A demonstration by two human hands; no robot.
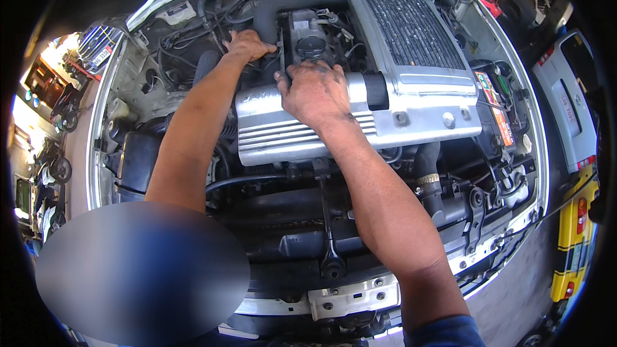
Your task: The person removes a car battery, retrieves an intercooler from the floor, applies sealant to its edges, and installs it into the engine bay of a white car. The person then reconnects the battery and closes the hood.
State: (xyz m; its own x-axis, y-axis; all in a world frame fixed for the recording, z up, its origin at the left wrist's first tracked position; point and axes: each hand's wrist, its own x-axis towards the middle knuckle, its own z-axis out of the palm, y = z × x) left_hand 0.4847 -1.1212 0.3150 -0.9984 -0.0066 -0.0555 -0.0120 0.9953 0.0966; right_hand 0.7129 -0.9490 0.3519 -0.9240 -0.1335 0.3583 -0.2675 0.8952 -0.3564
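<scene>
Over the far edge of a ribbed silver engine cover (273, 138) my right hand (318, 95) bends its fingers, their tips partly hidden behind the edge. Dark smudges mark the back of this hand. My left hand (247, 45) reaches deeper into the engine bay, beside a thick black air hose (265, 20), with its fingers apart. I cannot see anything held in it. Just beyond my right hand is a round black cap (311, 47) on the engine top. To the right, a finned intercooler (411, 29) sits in a grey frame adjoining the silver cover.
A battery (495, 106) stands at the right side. Nearer to me run a black lower hose (427, 173) with a clamp, and the white front crossmember (353, 295). A blurred oval hides the lower left. A white vehicle (565, 99) and a yellow one (575, 238) stand outside right.
</scene>
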